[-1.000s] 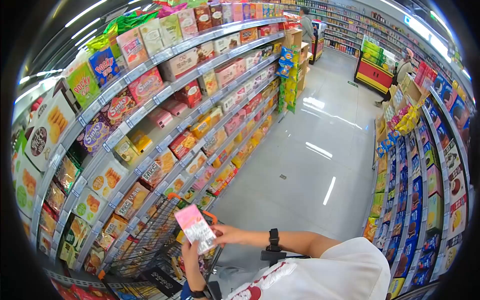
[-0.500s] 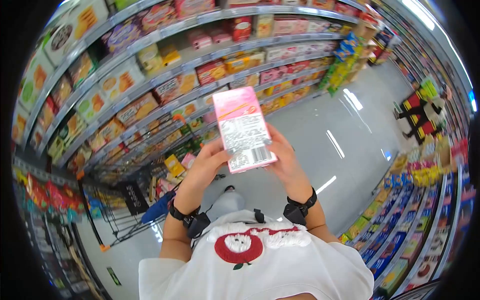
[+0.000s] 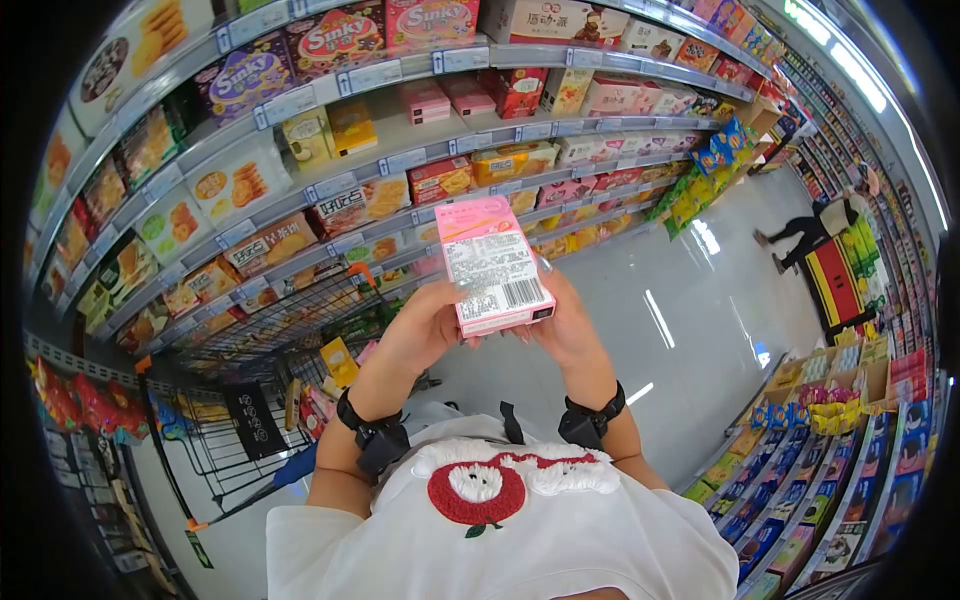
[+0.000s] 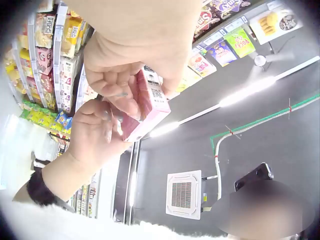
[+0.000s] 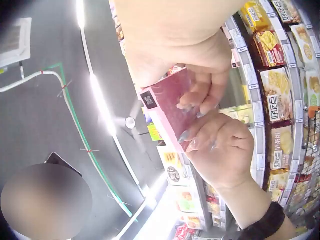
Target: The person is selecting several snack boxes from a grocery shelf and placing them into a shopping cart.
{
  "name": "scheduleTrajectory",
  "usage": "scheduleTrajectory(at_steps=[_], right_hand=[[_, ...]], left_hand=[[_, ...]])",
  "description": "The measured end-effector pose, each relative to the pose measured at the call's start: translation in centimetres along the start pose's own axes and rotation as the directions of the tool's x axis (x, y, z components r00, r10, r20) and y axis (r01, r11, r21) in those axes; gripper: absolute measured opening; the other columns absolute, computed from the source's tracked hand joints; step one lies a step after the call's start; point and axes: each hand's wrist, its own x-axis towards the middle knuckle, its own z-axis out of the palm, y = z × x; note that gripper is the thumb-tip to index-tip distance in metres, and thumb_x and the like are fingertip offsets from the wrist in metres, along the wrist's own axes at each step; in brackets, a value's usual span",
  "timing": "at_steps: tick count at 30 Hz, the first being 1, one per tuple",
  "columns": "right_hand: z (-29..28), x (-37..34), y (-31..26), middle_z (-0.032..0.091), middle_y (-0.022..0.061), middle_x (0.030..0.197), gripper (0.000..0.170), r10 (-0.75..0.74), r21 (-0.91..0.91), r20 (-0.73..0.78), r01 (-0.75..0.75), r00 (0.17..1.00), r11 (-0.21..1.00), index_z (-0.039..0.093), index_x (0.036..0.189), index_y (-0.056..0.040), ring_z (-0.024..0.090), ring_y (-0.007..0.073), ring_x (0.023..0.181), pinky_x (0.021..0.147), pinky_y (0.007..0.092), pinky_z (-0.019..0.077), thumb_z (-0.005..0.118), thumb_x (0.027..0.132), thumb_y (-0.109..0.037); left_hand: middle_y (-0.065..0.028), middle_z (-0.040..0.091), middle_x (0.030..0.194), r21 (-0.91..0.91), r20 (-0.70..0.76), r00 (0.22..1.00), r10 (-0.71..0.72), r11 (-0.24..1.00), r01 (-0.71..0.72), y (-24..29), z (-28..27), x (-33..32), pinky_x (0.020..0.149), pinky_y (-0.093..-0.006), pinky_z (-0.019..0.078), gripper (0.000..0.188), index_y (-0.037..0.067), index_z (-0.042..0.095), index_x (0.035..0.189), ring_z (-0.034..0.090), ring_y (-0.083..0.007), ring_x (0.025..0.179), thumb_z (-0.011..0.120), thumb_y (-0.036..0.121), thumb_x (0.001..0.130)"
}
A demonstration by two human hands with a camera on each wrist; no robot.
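Note:
A pink snack box is held up in front of the chest, its printed label and barcode facing the head camera. My left hand grips its left edge, and my right hand grips the right edge. In the left wrist view the curled fingers of the left hand lie against the underside of the box. From the right wrist, the fingers of both hands show meeting under the box, with the right hand nearest.
Shelves of boxed biscuits run along the left and front. A black wire shopping cart with goods in it stands at my left. More shelves line the right. A person walks in the aisle beyond, near a red and yellow display stand.
The head view has swung down, and the box has come to the middle before the chest. It now tilts so its lower end panel shows. The distant person has moved along the aisle.

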Motion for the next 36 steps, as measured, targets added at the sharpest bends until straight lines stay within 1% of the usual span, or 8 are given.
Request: scheduleTrajectory(at_steps=[4,7,10,14,18,24,31,36], right_hand=[[-3.7,1.6,0.2,0.060,0.0081,0.101,0.052,-0.040,0.223,0.090,0.019,0.995,0.975,0.040,0.126,-0.0054,0.060,0.0146,0.082,0.062,0.0292,0.0495,0.038,0.091,-0.044],[-3.1,2.2,-1.1,0.053,0.0040,0.113,0.052,-0.245,0.013,-0.042,0.246,0.969,0.969,0.038,0.128,-0.0065,0.054,0.0147,0.098,0.077,0.0287,0.0484,0.044,0.090,-0.042],[-6.2,3.8,-2.6,0.050,0.0022,0.112,0.057,-0.289,-0.236,0.162,0.322,0.943,0.917,0.038,0.128,-0.0064,0.050,0.0120,0.100,0.085,0.0304,0.0433,0.066,0.079,-0.018],[-6.6,3.3,-6.8,0.060,0.0117,0.094,0.046,-0.328,-0.866,0.149,0.284,0.933,0.413,0.055,0.105,-0.0026,0.059,0.0224,0.084,0.072,0.0333,0.0462,0.072,0.069,-0.026],[-8.0,3.7,-9.6,0.059,0.0118,0.085,0.035,-0.582,-0.851,0.365,0.514,0.726,0.108,0.059,0.096,-0.0044,0.057,0.0299,0.081,0.071,0.0374,0.0466,0.071,0.066,-0.018],[-9.6,3.5,-14.2,0.060,0.0056,0.084,0.033,-0.676,-0.804,0.545,0.538,0.495,-0.254,0.061,0.089,-0.0100,0.058,0.0248,0.079,0.071,0.0368,0.0464,0.069,0.057,-0.010],[-10.9,3.6,-15.2,0.061,0.0046,0.082,0.032,-0.570,-0.711,0.646,0.672,0.508,-0.206,0.061,0.085,-0.0108,0.059,0.0242,0.077,0.073,0.0373,0.0470,0.068,0.054,-0.006],[-13.8,3.4,-16.0,0.060,0.0025,0.082,0.033,-0.545,-0.714,0.647,0.674,0.533,-0.188,0.061,0.089,-0.0121,0.058,0.0212,0.080,0.075,0.0361,0.0472,0.066,0.057,-0.007]], left_hand=[[-0.0112,0.062,0.092,-0.048,0.064,0.997,-0.050,0.997,0.053,-1.5,-1.8,2.6,0.060,-0.0280,0.0481,0.035,-0.002,0.051,0.110,0.060,-0.0184,0.073,0.055,0.022,0.084],[-0.0086,0.061,0.099,-0.085,-0.008,1.000,-0.021,0.996,0.021,-2.0,-0.7,4.3,0.061,-0.0270,0.0470,0.039,0.001,0.048,0.115,0.060,-0.0176,0.078,0.060,0.016,0.081],[-0.0066,0.060,0.096,-0.050,-0.133,0.988,0.084,0.995,-0.091,-2.5,1.8,6.6,0.060,-0.0261,0.0456,0.033,0.002,0.050,0.112,0.059,-0.0162,0.078,0.059,0.008,0.081],[-0.0073,0.057,0.107,0.156,0.029,0.985,0.169,0.973,-0.172,-4.2,0.0,9.9,0.064,-0.0293,0.0467,0.048,0.004,0.044,0.120,0.057,-0.0183,0.086,0.064,0.005,0.077],[-0.0107,0.051,0.120,0.196,-0.031,0.990,0.138,0.972,-0.129,-5.0,2.0,13.1,0.086,-0.0373,0.0441,0.060,0.008,0.041,0.125,0.051,-0.0247,0.108,0.070,0.017,0.073],[-0.0050,0.037,0.136,-0.300,0.305,0.946,0.106,0.954,-0.011,-5.1,3.2,16.1,0.100,-0.0462,0.0293,0.080,0.020,0.031,0.135,0.034,-0.0250,0.126,0.068,0.048,0.069],[-0.0038,0.037,0.137,-0.546,0.101,0.989,0.108,0.837,-0.035,-7.8,4.8,18.1,0.103,-0.0433,0.0255,0.077,0.017,0.034,0.133,0.035,-0.0236,0.125,0.058,0.058,0.073],[-0.0040,0.040,0.134,-0.763,0.177,0.972,0.152,0.645,0.039,-10.1,6.6,19.9,0.102,-0.0418,0.0271,0.067,0.017,0.038,0.130,0.036,-0.0221,0.124,0.052,0.056,0.078]])
